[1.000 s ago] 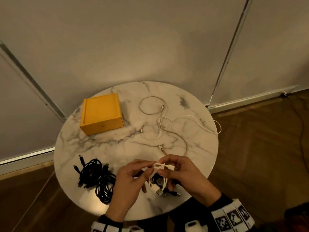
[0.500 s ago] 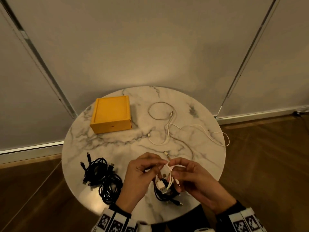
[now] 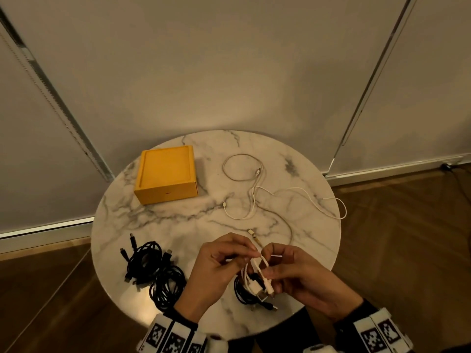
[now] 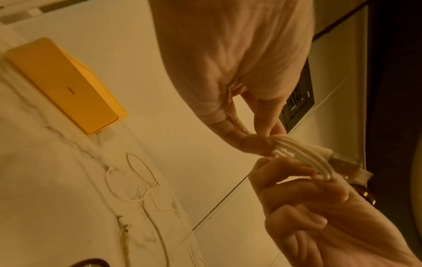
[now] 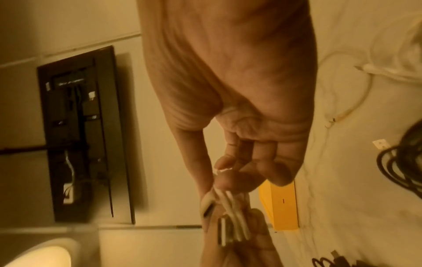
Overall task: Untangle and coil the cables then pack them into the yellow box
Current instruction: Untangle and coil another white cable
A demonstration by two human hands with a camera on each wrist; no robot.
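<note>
Low in the middle, the left hand and right hand both pinch the short white cable; it looks light and bendy; best held by its loops.

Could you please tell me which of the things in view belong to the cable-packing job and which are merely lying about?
Belonging to the job:
- short white cable, pinched by left hand and right hand
- loose white cables
- coiled black cables
- yellow box, closed

Merely about:
- marble table
- dark wall panel
</note>
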